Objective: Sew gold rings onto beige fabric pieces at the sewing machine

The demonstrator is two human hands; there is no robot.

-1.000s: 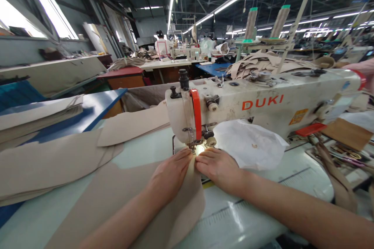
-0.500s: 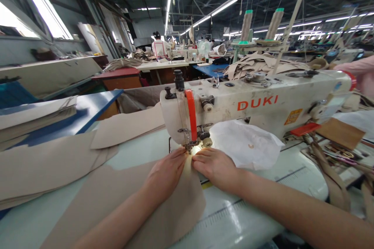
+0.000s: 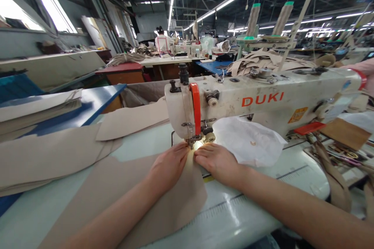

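Under the needle area (image 3: 192,144) of a white sewing machine (image 3: 181,105) lies a beige fabric panel (image 3: 175,206), spread toward me over the pale machine table. My left hand (image 3: 171,163) rests on the panel just left of the needle, fingers bunched on the fabric. On the other side, my right hand (image 3: 217,161) pinches the panel's edge close to the presser foot; its fingertips are partly hidden. A small lamp lights the gap between both hands. Behind my right hand is a white sheet (image 3: 248,142) with a small ring-like piece (image 3: 253,143) on it.
Stacked beige panels (image 3: 58,151) lie at the left, some on a blue table (image 3: 111,95). Thread cones (image 3: 253,19) stand behind the machine beside a heap of cut pieces (image 3: 269,62). Straps and small tools (image 3: 347,157) fill the right side. A pink sleeve (image 3: 364,69) shows far right.
The view has shifted slightly, so the machine appears a little further right. Both hands stay by the needle on the fabric panel, with hardly any visible movement.
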